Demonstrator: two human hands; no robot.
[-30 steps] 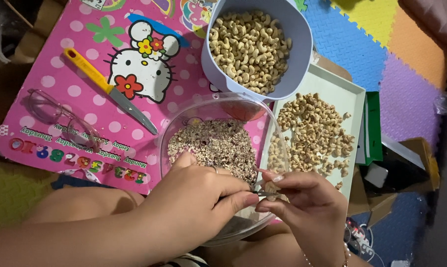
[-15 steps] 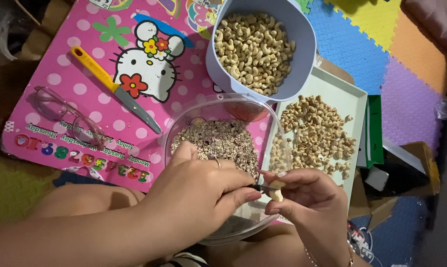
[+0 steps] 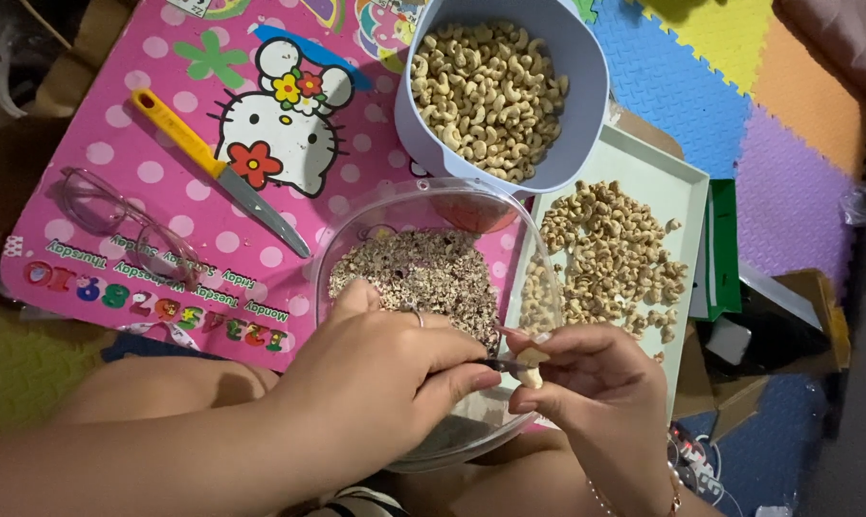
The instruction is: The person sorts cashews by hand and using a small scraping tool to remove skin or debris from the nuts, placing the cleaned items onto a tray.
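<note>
Change since earlier frames: hands almost static; view drifted slightly, hands sit a touch lower right. Left hand [image 3: 376, 373] clenched on small dark blade, tip at cashew [image 3: 531, 362]. Right hand [image 3: 596, 393] pinches cashew in fingertips, above near-right rim of clear bowl [image 3: 538, 258] holding skin scraps. Risks, judged: blade slips toward right fingertips; nut snaps or drops into scraps; elbow nudges bowl off near edge. Far: blue bowl [image 3: 586, 115] of cashews; right: white tray [image 3: 682, 182].

Two bowls [image 3: 548, 105], one tray [image 3: 687, 182], one knife [image 3: 218, 172], one pair of glasses [image 3: 127, 225].
</note>
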